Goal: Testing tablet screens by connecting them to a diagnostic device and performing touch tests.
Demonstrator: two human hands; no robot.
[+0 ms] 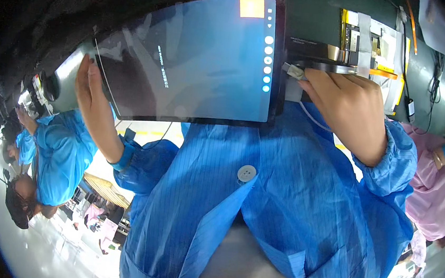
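Observation:
A tablet (187,56) with a lit blue screen is tilted up in front of me. Round icons line its right side, and an orange square glows in the top corner there. My left hand (94,83) grips the tablet's left edge, thumb and fingers along the rim. Close to the opposite edge, my right hand (350,100) pinches a cable plug (294,71) with a metal tip that points at the tablet. A small gap seems to separate tip and edge. From below the right hand a pale cable (314,118) curves down.
Beyond my right hand lie a dark flat device (315,49) and an opened electronic unit (373,43) with yellow edges and grey tape. Black cables (435,78) hang over the dark green work surface (312,20). Co-workers in blue (65,146) and pink (435,184) sit on either side.

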